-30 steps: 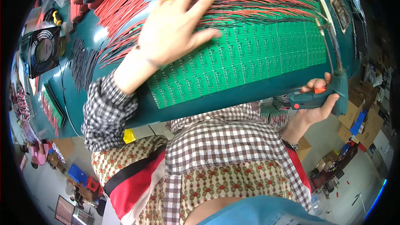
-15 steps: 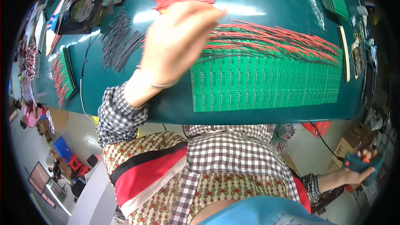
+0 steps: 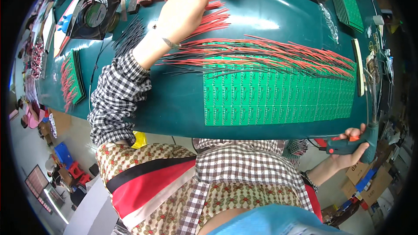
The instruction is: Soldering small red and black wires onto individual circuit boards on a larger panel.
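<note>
My left hand [image 3: 183, 15] is at the far side of the table, its curled fingers closed on red wires [image 3: 213, 18] in a loose pile; the fingertips are partly hidden. In my right hand [image 3: 348, 159] is a dark green soldering gun [image 3: 369, 143] with a red trigger, held off the table's near right edge, its thin metal front end pointing away from me. Green circuit boards [image 3: 261, 98] lie in a joined row in front of me. A long layer of red and black wires [image 3: 270, 56] rests across their far part, the wires' left ends sticking out past the boards.
Black wires [image 3: 130, 35] lie left of my left forearm. A black fan [image 3: 93, 13] stands at the far left, near a small board stack with red wires [image 3: 76, 78]. More green boards [image 3: 348, 6] are stacked far right. A pale strip [image 3: 358, 67] lies beside the boards.
My left hand has moved away from me to the red wire pile. My right hand has raised the soldering gun toward the table's right edge. The view has shifted slightly.
</note>
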Action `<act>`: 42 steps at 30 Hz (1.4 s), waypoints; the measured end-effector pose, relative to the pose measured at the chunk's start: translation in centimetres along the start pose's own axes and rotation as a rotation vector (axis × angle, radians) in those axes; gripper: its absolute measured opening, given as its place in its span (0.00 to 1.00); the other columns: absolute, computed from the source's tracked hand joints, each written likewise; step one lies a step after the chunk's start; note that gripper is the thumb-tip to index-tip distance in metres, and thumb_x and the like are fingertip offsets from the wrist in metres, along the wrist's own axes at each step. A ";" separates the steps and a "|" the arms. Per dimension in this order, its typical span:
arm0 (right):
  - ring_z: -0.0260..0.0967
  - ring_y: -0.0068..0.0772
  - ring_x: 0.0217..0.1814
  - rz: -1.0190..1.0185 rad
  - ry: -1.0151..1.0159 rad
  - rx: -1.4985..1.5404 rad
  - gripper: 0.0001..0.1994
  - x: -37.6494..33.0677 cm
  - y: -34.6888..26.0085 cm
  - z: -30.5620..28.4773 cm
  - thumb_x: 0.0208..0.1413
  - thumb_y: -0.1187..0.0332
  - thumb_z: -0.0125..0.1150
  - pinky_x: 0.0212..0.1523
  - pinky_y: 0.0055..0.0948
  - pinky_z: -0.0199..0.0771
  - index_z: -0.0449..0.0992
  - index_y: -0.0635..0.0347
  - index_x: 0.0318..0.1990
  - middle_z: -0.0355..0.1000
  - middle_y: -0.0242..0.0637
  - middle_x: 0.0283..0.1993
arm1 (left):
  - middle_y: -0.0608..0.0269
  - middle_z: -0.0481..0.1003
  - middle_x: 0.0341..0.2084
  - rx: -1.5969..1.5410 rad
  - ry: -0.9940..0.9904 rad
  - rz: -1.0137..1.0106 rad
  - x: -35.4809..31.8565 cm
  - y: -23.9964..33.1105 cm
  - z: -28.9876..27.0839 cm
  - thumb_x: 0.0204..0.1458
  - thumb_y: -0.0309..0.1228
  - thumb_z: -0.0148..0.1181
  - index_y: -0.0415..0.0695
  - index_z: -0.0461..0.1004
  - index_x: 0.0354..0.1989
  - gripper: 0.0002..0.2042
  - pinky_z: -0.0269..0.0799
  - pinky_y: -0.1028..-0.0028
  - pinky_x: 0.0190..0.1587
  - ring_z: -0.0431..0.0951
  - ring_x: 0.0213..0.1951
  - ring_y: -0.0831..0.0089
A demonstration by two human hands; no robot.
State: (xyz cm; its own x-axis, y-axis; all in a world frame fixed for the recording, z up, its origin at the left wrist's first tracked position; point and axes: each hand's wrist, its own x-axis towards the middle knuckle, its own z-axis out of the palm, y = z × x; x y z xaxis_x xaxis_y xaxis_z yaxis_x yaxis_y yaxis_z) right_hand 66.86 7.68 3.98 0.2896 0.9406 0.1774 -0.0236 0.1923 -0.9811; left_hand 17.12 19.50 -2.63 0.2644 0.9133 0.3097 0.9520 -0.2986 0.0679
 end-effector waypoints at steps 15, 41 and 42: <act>0.70 0.34 0.37 0.058 -0.063 0.095 0.32 -1.3 1.4 0.8 0.67 0.47 0.44 0.30 0.25 0.80 0.64 0.74 0.58 0.72 0.41 0.37 | 0.57 0.69 0.32 0.186 -0.130 0.513 3.7 4.1 -6.3 0.48 0.27 0.57 0.40 0.72 0.39 0.10 0.73 0.66 0.38 0.75 0.35 0.58; 0.67 0.32 0.37 0.267 -0.233 0.319 0.34 -2.6 4.6 5.3 0.64 0.42 0.48 0.30 0.27 0.78 0.65 0.71 0.58 0.71 0.38 0.36 | 0.61 0.73 0.35 -0.431 -0.061 0.215 -4.1 6.2 0.9 0.52 0.41 0.64 0.49 0.74 0.51 0.20 0.75 0.67 0.33 0.78 0.34 0.60; 0.67 0.32 0.37 0.270 -0.226 0.322 0.34 -2.7 4.6 5.2 0.64 0.43 0.48 0.31 0.28 0.78 0.65 0.71 0.58 0.71 0.37 0.36 | 0.61 0.73 0.35 -0.448 -0.067 0.213 -4.1 6.3 0.8 0.52 0.40 0.64 0.48 0.74 0.51 0.19 0.75 0.67 0.33 0.78 0.34 0.60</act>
State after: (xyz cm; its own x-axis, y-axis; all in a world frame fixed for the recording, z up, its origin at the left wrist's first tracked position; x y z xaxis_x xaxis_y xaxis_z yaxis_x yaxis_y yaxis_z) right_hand 60.98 7.47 -0.62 0.0179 0.9993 -0.0332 -0.3746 -0.0241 -0.9269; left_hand 22.16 14.14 -4.21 0.4692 0.8303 0.3007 0.7197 -0.5569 0.4147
